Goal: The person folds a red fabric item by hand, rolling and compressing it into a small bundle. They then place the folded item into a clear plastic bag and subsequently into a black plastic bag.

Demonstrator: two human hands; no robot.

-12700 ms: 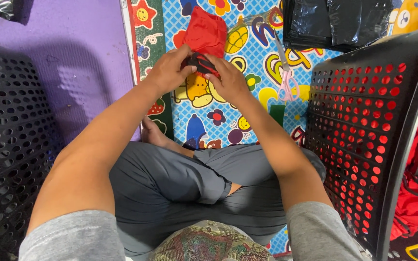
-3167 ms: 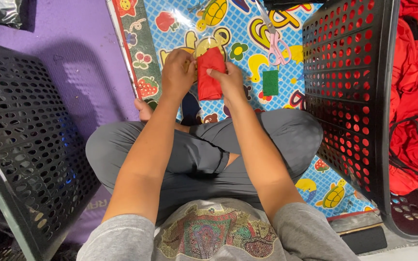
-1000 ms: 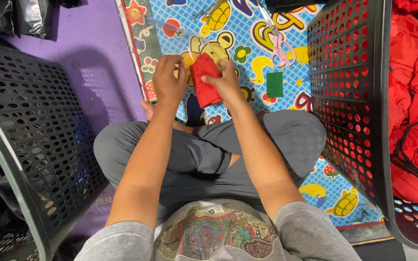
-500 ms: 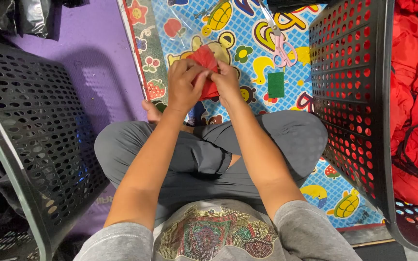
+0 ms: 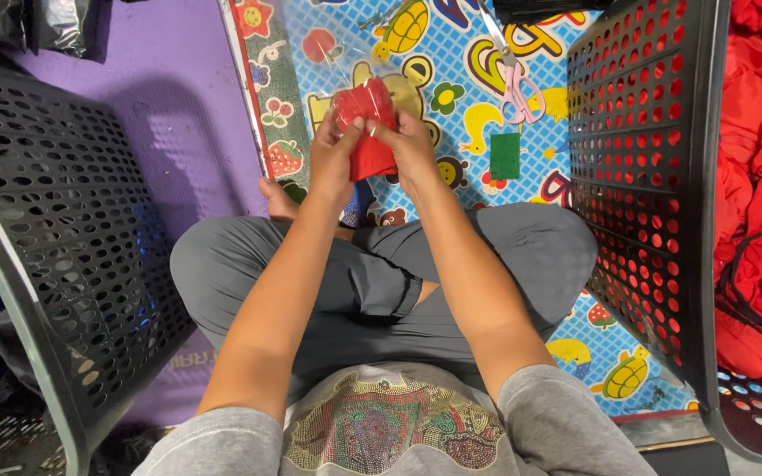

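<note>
I sit cross-legged on the floor and hold a small folded red cloth (image 5: 368, 132) in front of me with both hands. My left hand (image 5: 335, 163) grips its left side, fingers curled over the top. My right hand (image 5: 409, 150) pinches its right edge from above. A clear plastic sleeve seems to surround the upper part of the cloth, though its outline is faint. The cloth hangs above a colourful cartoon play mat (image 5: 451, 79).
A black perforated crate (image 5: 37, 229) stands at my left, on a purple mat (image 5: 160, 115). Another black crate (image 5: 646, 176) at my right holds red fabric (image 5: 760, 194). Pink-handled scissors (image 5: 519, 88) and a small green rectangle (image 5: 504, 156) lie on the play mat.
Over the last second both hands kept working the red cloth, which now looks more tightly folded and held slightly higher. The view has barely shifted.
</note>
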